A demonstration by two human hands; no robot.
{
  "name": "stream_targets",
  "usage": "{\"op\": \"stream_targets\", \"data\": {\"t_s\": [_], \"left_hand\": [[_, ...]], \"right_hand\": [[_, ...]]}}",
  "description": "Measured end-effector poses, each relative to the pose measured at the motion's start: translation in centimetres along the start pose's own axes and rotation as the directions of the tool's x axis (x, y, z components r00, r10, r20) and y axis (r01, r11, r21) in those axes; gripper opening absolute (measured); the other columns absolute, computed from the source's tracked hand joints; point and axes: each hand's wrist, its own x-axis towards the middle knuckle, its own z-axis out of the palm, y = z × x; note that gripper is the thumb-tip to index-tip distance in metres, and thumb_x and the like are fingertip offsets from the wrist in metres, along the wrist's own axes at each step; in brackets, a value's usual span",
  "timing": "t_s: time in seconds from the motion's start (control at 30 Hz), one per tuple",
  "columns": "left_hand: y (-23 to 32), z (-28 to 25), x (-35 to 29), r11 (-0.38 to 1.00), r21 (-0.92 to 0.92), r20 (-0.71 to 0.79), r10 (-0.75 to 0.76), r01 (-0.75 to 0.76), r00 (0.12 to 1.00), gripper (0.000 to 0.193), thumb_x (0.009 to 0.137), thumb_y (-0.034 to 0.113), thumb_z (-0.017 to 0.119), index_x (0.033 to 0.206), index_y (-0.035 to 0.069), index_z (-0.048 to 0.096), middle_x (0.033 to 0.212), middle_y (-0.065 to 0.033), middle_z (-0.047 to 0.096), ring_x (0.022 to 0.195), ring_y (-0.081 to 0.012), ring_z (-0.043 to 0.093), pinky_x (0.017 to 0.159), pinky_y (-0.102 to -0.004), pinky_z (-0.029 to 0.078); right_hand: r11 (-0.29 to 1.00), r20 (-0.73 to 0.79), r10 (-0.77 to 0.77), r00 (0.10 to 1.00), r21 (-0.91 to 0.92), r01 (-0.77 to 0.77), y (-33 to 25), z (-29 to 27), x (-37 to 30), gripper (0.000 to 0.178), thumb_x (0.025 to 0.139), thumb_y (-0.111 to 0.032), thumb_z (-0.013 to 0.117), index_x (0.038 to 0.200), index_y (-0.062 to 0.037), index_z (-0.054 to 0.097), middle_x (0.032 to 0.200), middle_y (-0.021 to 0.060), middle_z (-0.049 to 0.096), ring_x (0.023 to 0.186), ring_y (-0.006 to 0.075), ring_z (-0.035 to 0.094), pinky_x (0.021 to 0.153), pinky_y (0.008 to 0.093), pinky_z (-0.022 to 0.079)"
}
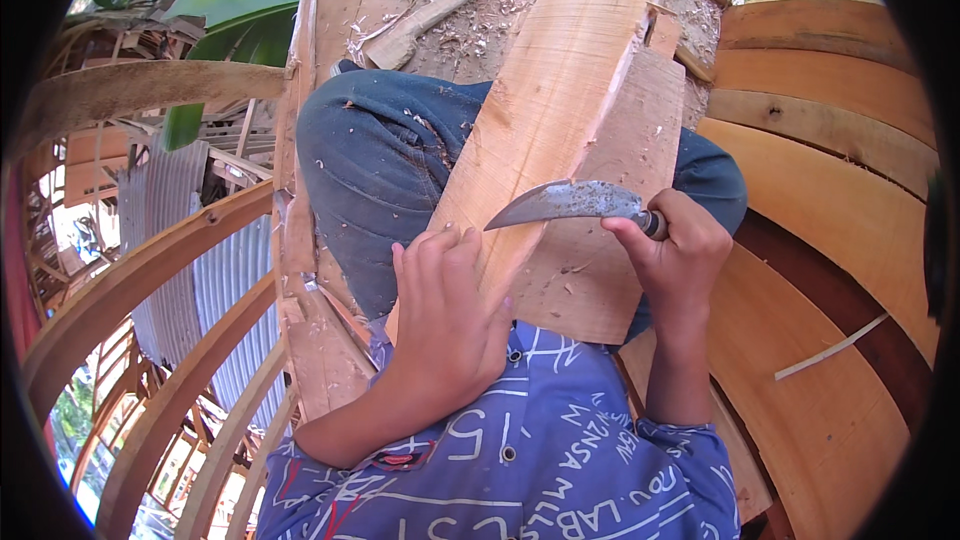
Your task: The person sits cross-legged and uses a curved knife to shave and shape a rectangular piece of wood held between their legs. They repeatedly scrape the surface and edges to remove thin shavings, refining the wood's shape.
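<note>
A long, wide wooden plank (560, 70) slants across my lap, its near end close to my shirt. My left hand (445, 285) lies on that near end, fingers bent over its face and thumb at the right edge. In my right hand (685, 245) is a knife (570, 202) with a curved, spotted blade, gripped by its dark handle. The blade lies across the plank's right edge, its tip pointing left near my left fingers. Under the plank on the right, a second flat board (600, 270) rests against my legs.
Slatted wooden boards (810, 330) curve up on the right, with a thin pale strip (830, 347) on them. Open wooden rails (150, 315) stand on the left, with corrugated sheets (235, 290) beyond. A narrow wood piece (430, 25) and shavings lie ahead.
</note>
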Motion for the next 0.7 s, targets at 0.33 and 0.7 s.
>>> {"op": "stream_targets", "data": {"t_s": [0.33, 0.7], "left_hand": [[-0.3, -0.3, -0.4, 1.0, -0.012, 0.002, 0.022, -0.022, 1.0, 0.059, 0.078, 0.005, 0.065, 0.126, -0.009, 0.034, 0.125, -0.0307, 0.037, 0.116, -0.0467, 0.039, 0.101, -0.0557, 0.028], [0.1, -0.5, -0.5, 0.995, 0.102, 0.085, 0.0, -0.009, 0.996, 0.069, 0.08, 0.022, 0.069, 0.132, -0.003, 0.032, 0.134, -0.0286, 0.033, 0.129, -0.0459, 0.032, 0.108, -0.0662, 0.012]], "right_hand": [[0.632, 0.037, 0.633, 0.774, 0.553, -0.543, 11.4, -7.4, 0.7, 0.048, 0.097, -0.044, 0.056, 0.067, -0.0067, 0.048, 0.055, -0.0056, 0.038, 0.05, 0.0031, 0.035, 0.043, 0.0262, 0.023], [0.214, 0.458, 0.312, 0.832, 0.82, -0.532, -3.7, 2.0, 0.4, 0.043, 0.089, -0.013, 0.067, 0.124, 0.0076, 0.052, 0.086, 0.0029, 0.063, 0.079, 0.0076, 0.058, 0.068, 0.0212, 0.045]]}}
